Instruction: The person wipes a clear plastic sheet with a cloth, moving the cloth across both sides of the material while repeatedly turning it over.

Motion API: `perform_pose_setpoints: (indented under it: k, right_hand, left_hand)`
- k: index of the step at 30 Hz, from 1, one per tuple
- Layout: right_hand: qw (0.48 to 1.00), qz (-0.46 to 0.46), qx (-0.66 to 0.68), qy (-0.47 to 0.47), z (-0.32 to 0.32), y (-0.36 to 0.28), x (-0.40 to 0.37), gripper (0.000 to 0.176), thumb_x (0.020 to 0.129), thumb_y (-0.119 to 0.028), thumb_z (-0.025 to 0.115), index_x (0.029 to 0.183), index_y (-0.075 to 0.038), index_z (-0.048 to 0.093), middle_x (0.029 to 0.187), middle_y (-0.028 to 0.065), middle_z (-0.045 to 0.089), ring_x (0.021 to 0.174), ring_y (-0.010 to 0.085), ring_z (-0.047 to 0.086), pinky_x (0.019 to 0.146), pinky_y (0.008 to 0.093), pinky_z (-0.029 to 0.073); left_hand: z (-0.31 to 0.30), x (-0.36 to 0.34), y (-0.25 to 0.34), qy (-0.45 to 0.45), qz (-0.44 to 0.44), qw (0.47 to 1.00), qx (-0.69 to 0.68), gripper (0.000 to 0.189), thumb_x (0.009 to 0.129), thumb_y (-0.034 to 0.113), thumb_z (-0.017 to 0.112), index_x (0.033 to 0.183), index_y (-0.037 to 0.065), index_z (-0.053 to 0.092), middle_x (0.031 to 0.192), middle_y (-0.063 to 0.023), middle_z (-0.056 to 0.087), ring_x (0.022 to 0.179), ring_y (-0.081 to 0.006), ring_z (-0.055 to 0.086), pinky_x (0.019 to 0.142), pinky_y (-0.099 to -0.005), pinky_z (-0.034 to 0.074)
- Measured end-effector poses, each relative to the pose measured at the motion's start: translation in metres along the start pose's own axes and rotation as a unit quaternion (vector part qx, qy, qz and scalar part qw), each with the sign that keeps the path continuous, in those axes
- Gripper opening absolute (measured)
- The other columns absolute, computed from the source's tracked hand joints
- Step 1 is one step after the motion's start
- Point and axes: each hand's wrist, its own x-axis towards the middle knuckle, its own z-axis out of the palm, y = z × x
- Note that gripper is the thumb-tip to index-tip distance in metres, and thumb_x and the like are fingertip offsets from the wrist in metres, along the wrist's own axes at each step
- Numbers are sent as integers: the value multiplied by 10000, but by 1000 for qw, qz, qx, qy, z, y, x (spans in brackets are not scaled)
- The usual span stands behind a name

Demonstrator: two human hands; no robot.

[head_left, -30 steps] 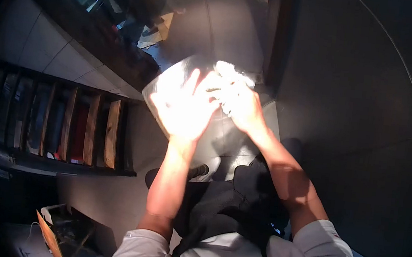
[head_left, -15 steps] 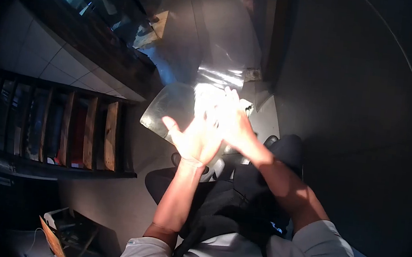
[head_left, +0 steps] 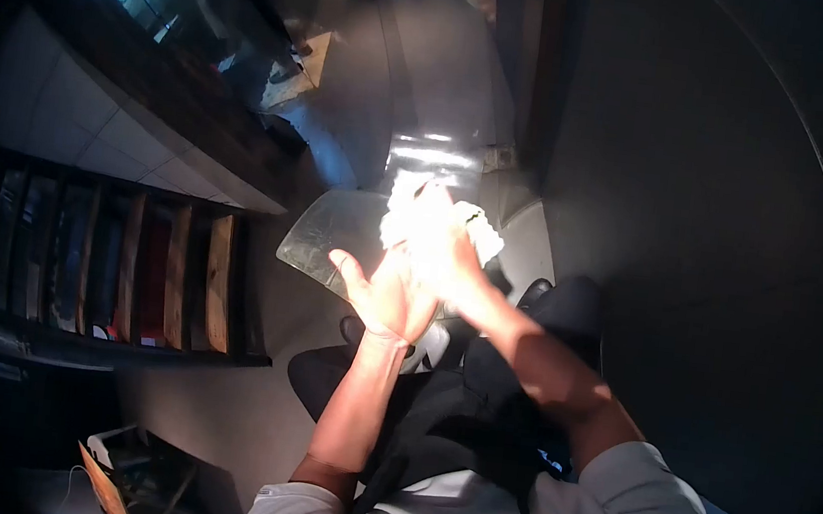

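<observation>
A white, crumpled cloth [head_left: 484, 237] lies bunched at my hands, its shape partly lost in strong glare. My right hand [head_left: 450, 253] is on it, with the fingers bent into the folds and cloth showing on both sides. My left hand [head_left: 396, 291] is just to the left, palm up, touching the right hand. Its thumb stands wide apart, while its other fingers are washed out by light and partly covered by the cloth. Under and beyond the hands is a clear, curved-edged panel [head_left: 328, 238] with scratches and bright reflections.
A dark rack with wooden slats [head_left: 177, 273] stands at the left. Beyond it, a dark-framed window [head_left: 172, 6] glows blue. A plain dark wall or panel [head_left: 707, 208] fills the right side. Lower left, a small folding stand [head_left: 154, 461] is by an orange-brown board [head_left: 107, 486].
My right hand has moved down and left over my left hand, its fingers now bent rather than stretched out. More of the white cloth shows at the right. My left hand is nearly still.
</observation>
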Motion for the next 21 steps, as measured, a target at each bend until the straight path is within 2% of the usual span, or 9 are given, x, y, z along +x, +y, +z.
perform_pose_setpoints:
  k: [3,5,7,9,10,12,13,16,21]
  right_hand:
    - [995,-61,59,-43,23,-53,-52,460,941,-158,564,1355,42,580,1431,329,516,1369,534,448,1195,576,304]
    - [995,-92,37,10,16,-76,-61,342,935,-102,569,1239,43,627,1337,282,568,1316,456,505,1133,517,389]
    - [997,13,64,-31,20,-45,-69,351,923,-139,621,1216,54,634,1424,330,508,1408,489,420,1177,525,351]
    - [987,11,-123,98,22,-15,-56,411,939,-139,592,1311,37,593,1415,306,521,1404,520,416,1174,569,339]
    - [986,27,-118,116,27,7,-55,396,931,-126,600,1292,36,599,1396,292,536,1383,497,446,1171,549,352]
    - [987,76,13,141,23,41,-59,364,909,-86,606,1252,36,609,1265,239,614,1280,415,537,1119,489,430]
    - [945,202,187,176,28,55,-64,292,944,-113,586,1211,-2,628,1183,196,640,1169,364,576,1034,450,486]
    - [671,455,519,270,27,88,-86,183,1018,-202,560,1123,-83,652,1029,105,673,916,266,642,846,371,574]
    - [536,492,630,271,0,60,-65,203,1003,-256,630,1047,-62,667,894,69,679,749,212,650,700,352,578]
  left_hand:
    - [-48,4,9,19,-36,987,-158,1181,832,934,348,1663,123,134,1702,-255,107,1569,-428,128,1257,-612,124]
    - [-47,-5,10,-10,-8,992,-125,1150,848,908,368,1664,131,139,1695,-280,97,1559,-455,139,1247,-637,136]
    - [-43,-10,7,38,-16,991,-125,1208,801,952,375,1662,135,150,1696,-254,128,1555,-427,175,1256,-597,162]
    - [-38,-18,1,90,-17,995,-27,1256,756,990,379,1660,142,169,1687,-232,187,1545,-399,233,1264,-548,195]
    - [-28,-18,0,28,-22,953,-300,1253,746,1003,366,1654,155,200,1663,-227,265,1514,-383,312,1250,-521,243]
    - [-46,-23,-10,3,-44,976,-213,1259,734,1010,367,1652,161,215,1651,-226,296,1495,-385,342,1240,-541,244]
    - [-49,-24,-13,-10,-53,984,-168,1262,728,1014,368,1650,164,223,1646,-225,311,1485,-386,358,1234,-551,244]
    - [-48,-33,-16,28,-52,992,-110,1241,736,1010,361,1648,177,247,1645,-237,314,1483,-388,365,1218,-598,218]
    - [-72,-44,-19,39,-80,993,-79,1127,800,967,342,1645,224,270,1633,-247,343,1497,-404,351,1207,-612,210]
